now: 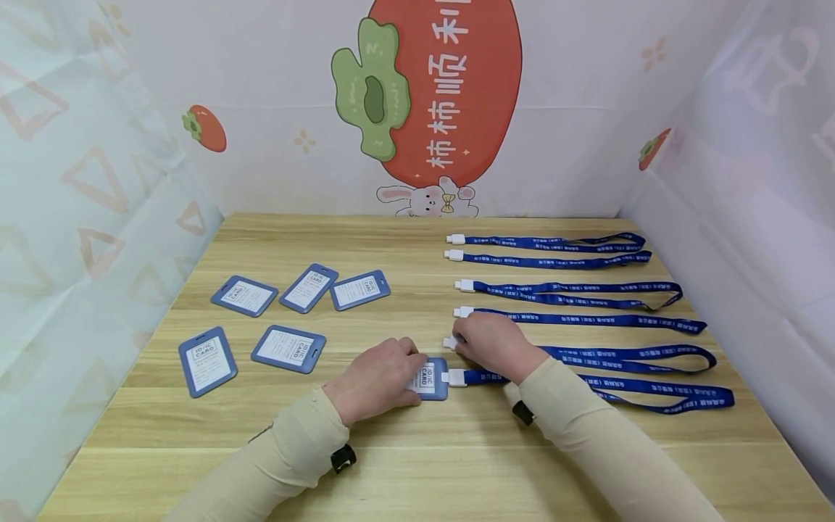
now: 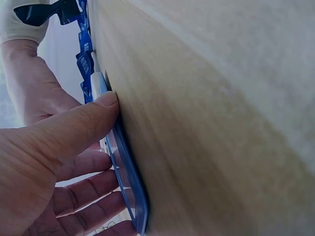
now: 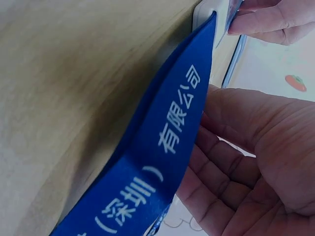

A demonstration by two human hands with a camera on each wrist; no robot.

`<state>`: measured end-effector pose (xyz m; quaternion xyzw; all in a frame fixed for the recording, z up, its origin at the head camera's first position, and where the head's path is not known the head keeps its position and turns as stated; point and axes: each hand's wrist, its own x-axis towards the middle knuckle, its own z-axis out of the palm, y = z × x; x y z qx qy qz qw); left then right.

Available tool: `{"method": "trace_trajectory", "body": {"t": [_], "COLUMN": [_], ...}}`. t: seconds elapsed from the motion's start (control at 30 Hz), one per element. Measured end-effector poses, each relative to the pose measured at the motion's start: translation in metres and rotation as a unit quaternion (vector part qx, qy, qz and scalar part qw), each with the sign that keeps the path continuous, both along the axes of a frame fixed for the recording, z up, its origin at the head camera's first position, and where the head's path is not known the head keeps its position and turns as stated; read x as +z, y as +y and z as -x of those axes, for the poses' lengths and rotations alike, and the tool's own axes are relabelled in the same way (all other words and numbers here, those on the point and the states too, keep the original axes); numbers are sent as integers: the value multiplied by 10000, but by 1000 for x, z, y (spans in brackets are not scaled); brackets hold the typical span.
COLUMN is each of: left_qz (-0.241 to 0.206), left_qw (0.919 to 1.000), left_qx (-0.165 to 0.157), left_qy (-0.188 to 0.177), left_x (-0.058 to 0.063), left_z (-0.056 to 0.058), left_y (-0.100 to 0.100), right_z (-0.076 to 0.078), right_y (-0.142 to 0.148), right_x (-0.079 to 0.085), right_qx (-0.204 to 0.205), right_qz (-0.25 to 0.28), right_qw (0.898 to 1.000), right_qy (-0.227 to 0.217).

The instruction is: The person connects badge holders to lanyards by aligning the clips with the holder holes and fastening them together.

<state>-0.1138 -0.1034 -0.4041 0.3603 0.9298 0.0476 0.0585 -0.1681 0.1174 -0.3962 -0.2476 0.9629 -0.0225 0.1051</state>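
Observation:
A blue ID card holder lies near the table's front middle. My left hand holds it by its edges, the thumb along the near edge and the fingers along the far one. At its right end sits the white clip of the front blue lanyard; the clip meets the holder's slot end. My right hand is just behind that clip, bent over the second lanyard from the front. That lanyard's white clip sticks out beside its fingertips, which are partly hidden.
Several more blue lanyards lie in rows at the right, clips pointing left. Loose ID card holders are spread over the left of the wooden table. Printed cloth walls enclose the back and sides.

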Motion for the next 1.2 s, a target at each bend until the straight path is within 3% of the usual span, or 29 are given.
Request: {"method": "trace_trajectory", "body": {"t": [0.7,1.2], "left_qz": [-17,-92], "left_qw": [10000,9994], "left_qx": [-17,325], "left_qy": [65,-2], "left_x": [0,3], "left_z": [-1,0], "left_y": [0,-11], "right_z": [1,0], "right_y": [-13,-14], "right_x": [-1,-1], "right_qx": [-49,-82], "right_qz": [104,69], "right_qw": [9999,9999], "right_qy": [11,11]}}
